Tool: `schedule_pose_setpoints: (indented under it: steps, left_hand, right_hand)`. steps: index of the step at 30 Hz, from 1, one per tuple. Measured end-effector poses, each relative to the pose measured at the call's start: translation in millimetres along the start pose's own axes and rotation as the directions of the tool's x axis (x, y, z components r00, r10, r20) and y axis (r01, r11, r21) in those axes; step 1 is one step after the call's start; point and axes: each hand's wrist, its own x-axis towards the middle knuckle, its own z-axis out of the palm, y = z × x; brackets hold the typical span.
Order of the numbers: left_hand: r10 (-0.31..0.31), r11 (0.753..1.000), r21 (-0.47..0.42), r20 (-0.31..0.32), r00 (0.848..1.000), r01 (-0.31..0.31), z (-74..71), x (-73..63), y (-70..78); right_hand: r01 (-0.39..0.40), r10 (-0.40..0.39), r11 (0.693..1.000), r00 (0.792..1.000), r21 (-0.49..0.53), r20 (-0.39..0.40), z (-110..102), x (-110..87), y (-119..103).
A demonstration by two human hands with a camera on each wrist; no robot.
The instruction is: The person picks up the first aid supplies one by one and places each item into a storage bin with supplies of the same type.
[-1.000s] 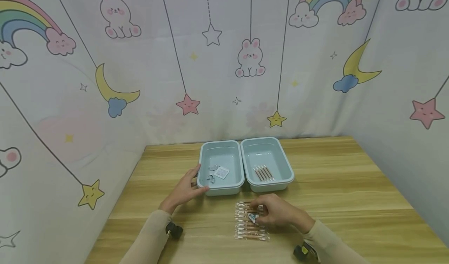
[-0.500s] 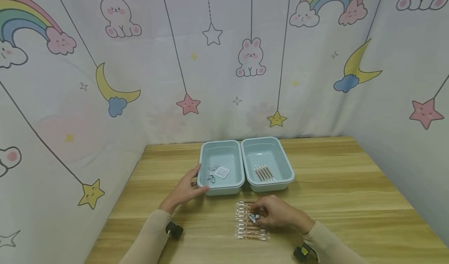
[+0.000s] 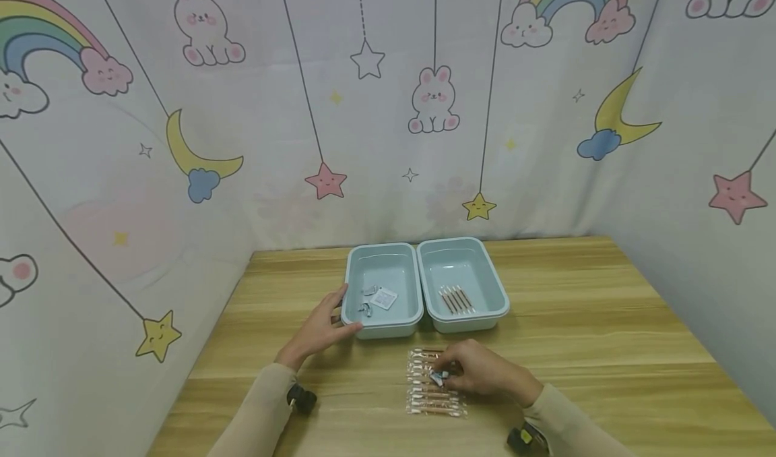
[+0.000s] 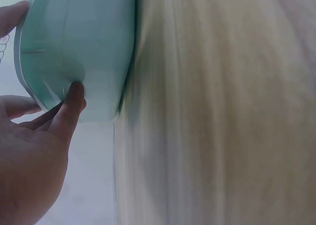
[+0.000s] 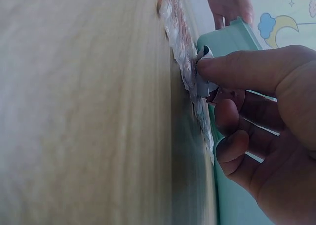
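Note:
With straight fingers, my left hand [image 3: 321, 329] rests on the left-hand pale blue bin [image 3: 388, 323]. Its thumb lies at the front rim, and the left wrist view shows a fingertip against the outer wall [image 4: 106, 76]. Pinched between my right thumb and fingers [image 5: 237, 69] is a small crumpled silvery wrapper [image 5: 203, 81] with white and blue on it. My right hand [image 3: 485, 373] is low over a row of cotton swabs [image 3: 427, 403] in clear packets, hiding part of it. The swabs have brown sticks and white tips.
The left bin holds a flat white sachet [image 3: 384, 298] and crumpled silvery bits [image 3: 365, 309]. Against it stands a second pale blue bin [image 3: 467, 323] with several brown swabs [image 3: 457, 300] inside. A patterned white curtain [image 3: 376, 207] borders the back of the wooden table [image 3: 576, 336].
My right hand has shifted very slightly, still pinching the wrapper over the swabs. The left hand, both bins and their contents look the same.

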Motion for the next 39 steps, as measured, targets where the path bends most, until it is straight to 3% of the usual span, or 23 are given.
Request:
schedule_pose_setpoints:
  steps: [11, 19, 39]
  left_hand:
    - [-0.004, 1.000, -0.001, 0.003, 1.000, 0.004, 0.1, 0.4, 0.0]
    - [0.006, 1.000, -0.009, 0.002, 1.000, -0.006, 0.8, 0.0, -1.2]
    - [0.024, 1.000, -0.007, 0.004, 1.000, -0.024, 0.5, -0.5, -0.2]
  right_hand:
    - [0.008, -0.008, 1.000, 1.000, 0.027, -0.009, -1.0, 0.5, 1.1]
    - [0.063, -0.062, 0.998, 0.997, 0.009, -0.042, -2.8, 0.7, -1.0]
    - [0.066, -0.067, 0.998, 0.995, -0.011, -0.076, -9.1, 5.4, -5.8]
